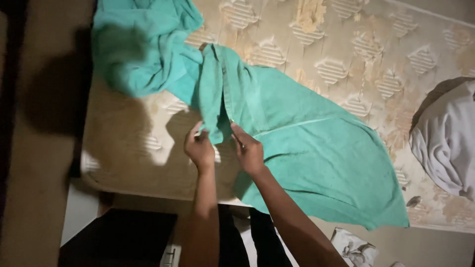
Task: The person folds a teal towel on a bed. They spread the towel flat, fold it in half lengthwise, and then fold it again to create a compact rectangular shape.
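Pinching towel [302, 143] edge with left hand [199, 148] and right hand [249, 152], both clamped. Soft, limp, light; we'd grip at corners on mattress [356, 54].

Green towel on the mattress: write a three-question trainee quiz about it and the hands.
1. True or false: both hands, left hand and right hand, grip the green towel.
2. What does the towel lie on? A) patterned mattress B) wooden table C) tiled floor
3. What lies at the right edge of the mattress?

Key
1. True: each hand pinches a bunched edge with its fingers.
2. A.
3. A crumpled white cloth.
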